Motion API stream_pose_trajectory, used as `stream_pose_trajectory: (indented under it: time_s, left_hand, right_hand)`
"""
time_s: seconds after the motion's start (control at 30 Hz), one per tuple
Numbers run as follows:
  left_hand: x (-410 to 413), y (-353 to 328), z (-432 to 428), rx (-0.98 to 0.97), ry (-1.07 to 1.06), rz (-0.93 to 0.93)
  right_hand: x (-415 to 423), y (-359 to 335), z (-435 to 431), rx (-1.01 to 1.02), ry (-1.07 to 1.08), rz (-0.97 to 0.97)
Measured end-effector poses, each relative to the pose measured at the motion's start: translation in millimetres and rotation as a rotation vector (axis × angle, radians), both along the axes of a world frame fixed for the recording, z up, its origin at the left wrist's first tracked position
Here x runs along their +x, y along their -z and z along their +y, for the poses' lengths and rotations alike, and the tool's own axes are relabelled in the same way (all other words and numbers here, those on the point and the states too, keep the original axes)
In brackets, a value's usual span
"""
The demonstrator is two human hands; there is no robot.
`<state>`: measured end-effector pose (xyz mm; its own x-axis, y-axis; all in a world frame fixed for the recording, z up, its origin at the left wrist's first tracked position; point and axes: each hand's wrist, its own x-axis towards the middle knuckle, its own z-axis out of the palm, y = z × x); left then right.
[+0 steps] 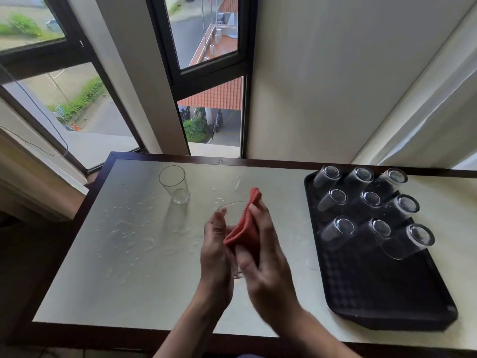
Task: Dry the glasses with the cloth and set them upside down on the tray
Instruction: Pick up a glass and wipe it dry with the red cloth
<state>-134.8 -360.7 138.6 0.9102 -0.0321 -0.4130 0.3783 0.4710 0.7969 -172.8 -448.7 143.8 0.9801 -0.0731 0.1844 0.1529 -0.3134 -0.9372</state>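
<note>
Above the middle of the table my left hand (215,250) grips a clear glass (232,210), its open rim pointing away from me. My right hand (260,251) holds a red cloth (245,228) and presses it against the right side of that glass; most of the glass is hidden by both hands and the cloth. A second clear glass (175,184) stands upright on the table at the far left. On the right lies a black tray (387,288) with several glasses (371,208) set upside down in rows on its far half.
The table (129,267) has a pale top with a dark wooden border; water drops are scattered over its left and middle. Windows and a wall stand right behind the far edge. The tray's near half holds nothing.
</note>
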Motion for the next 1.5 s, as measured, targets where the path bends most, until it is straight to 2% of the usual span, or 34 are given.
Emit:
stream_pose_trajectory:
  time_s: [0.1, 0.17, 0.3, 0.4, 0.47, 0.5, 0.53, 0.63, 0.67, 0.73, 0.83, 0.9, 0.93, 1.0, 1.1, 1.17, 1.2, 1.3, 1.33, 1.4, 1.5]
  left_hand:
    - [-10, -3, -7, 0.01, 0.095, -0.059]
    - [-14, -11, -12, -0.006, 0.153, -0.07]
    - [-9, -11, -5, 0.035, 0.155, -0.142]
    - [-6, -6, 2, -0.1, 0.16, -0.114]
    - [-5, -6, 2, -0.087, 0.166, -0.119]
    - [-5, -6, -1, -0.048, 0.173, -0.136]
    - [-6, -6, -3, 0.001, 0.18, -0.154]
    - [-10, -6, -10, 0.094, 0.163, -0.151]
    - [-11, -6, -11, 0.113, 0.146, -0.133]
    - [-10, -8, -13, 0.105, 0.134, -0.079]
    - [-9, -2, -10, -0.036, 0.15, -0.01]
    - [-10, -2, -8, -0.031, 0.18, -0.02]
    - [-10, -2, -8, 0.009, 0.169, -0.038]
    - [-13, -3, -6, 0.078, 0.177, -0.073]
    - [-14, -5, -7, 0.109, 0.22, -0.12]
    - [-14, -5, -9, 0.114, 0.21, -0.14]
    - [-13, -4, -9, 0.097, 0.187, -0.131]
    - [-12, 2, -8, -0.013, 0.101, -0.064]
    - [-12, 3, -6, -0.025, 0.095, -0.057]
    - [-16, 2, -6, 0.004, 0.103, -0.064]
    - [-21, 1, -10, 0.099, 0.146, -0.089]
  right_hand:
    - [31, -9, -15, 0.438, 0.009, 0.185]
    - [37, -17, -21, 0.549, 0.012, 0.225]
    - [3, -20, -8, 0.366, -0.07, 0.143]
    - [-21, -6, 5, 0.199, -0.031, 0.119]
    - [-17, -6, 2, 0.064, 0.013, 0.125]
    - [-10, -9, -2, 0.059, 0.024, 0.147]
    - [0, -10, -8, 0.118, 0.043, 0.182]
    - [30, -10, -25, 0.483, 0.053, 0.387]
    - [33, -8, -28, 0.496, 0.042, 0.408]
    - [22, -4, -20, 0.288, 0.049, 0.343]
    - [-11, 2, 7, -0.142, 0.092, 0.154]
    - [-22, 7, 15, -0.222, 0.114, 0.077]
    - [-18, 7, 13, -0.141, 0.124, 0.094]
    - [-3, 3, 4, 0.149, 0.126, 0.196]
    - [23, 3, -15, 0.497, 0.159, 0.384]
    - [24, 1, -17, 0.507, 0.172, 0.406]
    - [16, 1, -11, 0.408, 0.19, 0.357]
    - [-13, 1, 8, -0.062, 0.2, 0.113]
    - [-18, 3, 11, -0.136, 0.193, 0.057]
    - [-14, 5, 6, -0.058, 0.152, 0.082]
    - [10, 7, -9, 0.372, 0.12, 0.341]
